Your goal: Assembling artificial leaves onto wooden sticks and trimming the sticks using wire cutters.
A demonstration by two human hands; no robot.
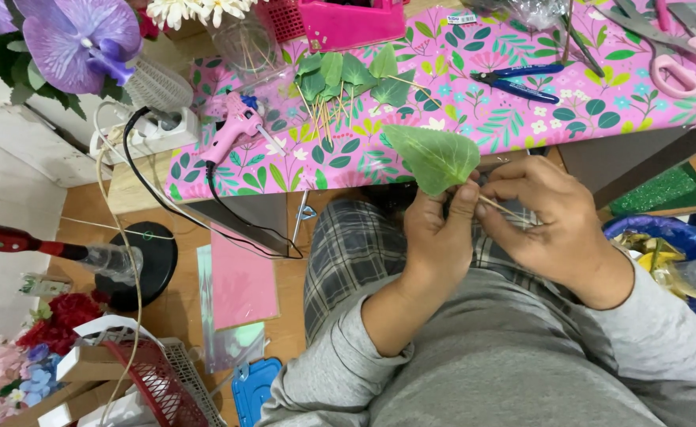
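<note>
At nine o'clock a red-handled tool (pixel 16 239) pokes in over a black round stand (pixel 149 265), and a white power strip (pixel 152 130) sits above it. Moving right, a pink glue gun (pixel 236 126) lies at eleven o'clock on the pink flowered table cover (pixel 459 87), with a cluster of finished green leaves on sticks (pixel 348 79) at twelve. In the centre, over plaid-trousered knees, the left hand (pixel 435 237) has thumb and fingers pressed together on the base of a large green fabric leaf (pixel 433 156), which stands up just off the table's near edge. The right hand (pixel 542 221), touching the left, pinches a thin wooden stick (pixel 500 207) that runs to the leaf's base. As I judge it, the join goes best if the left pinch stays low on the stem end so the blade stays flat, and the stick lies straight along the midrib. Blue-handled pliers (pixel 518 81) rest at one o'clock, pink scissors (pixel 676 59) at two, and a blue bin (pixel 672 253) at three.
</note>
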